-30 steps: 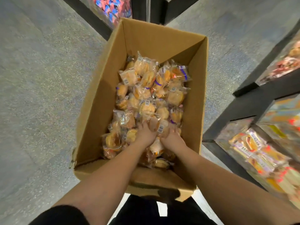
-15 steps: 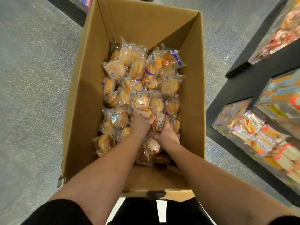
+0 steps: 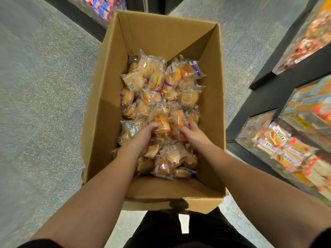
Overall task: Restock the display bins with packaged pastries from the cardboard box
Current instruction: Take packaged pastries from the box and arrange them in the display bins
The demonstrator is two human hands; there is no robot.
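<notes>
An open cardboard box [image 3: 100,111] stands on the floor in front of me, filled with several clear-wrapped golden pastries [image 3: 159,86]. Both my hands are down inside it, near the middle of the pile. My left hand [image 3: 146,134] grips a pastry packet with an orange stripe [image 3: 162,124] and lifts it off the pile. My right hand [image 3: 192,133] curls round another orange-marked packet [image 3: 180,122] beside it. The fingertips of both hands are partly hidden by wrappers.
Clear display bins [image 3: 279,145] with purple-and-orange wrapped pastries sit low on a black shelf [image 3: 268,97] at my right. More bins with blurred goods [image 3: 308,42] are at the upper right, and another display [image 3: 102,6] lies beyond the box. Grey speckled floor [image 3: 44,104] spreads to the left.
My hands have moved slightly apart and each has closed on its own packet. The view has shifted, so the box sits lower in frame.
</notes>
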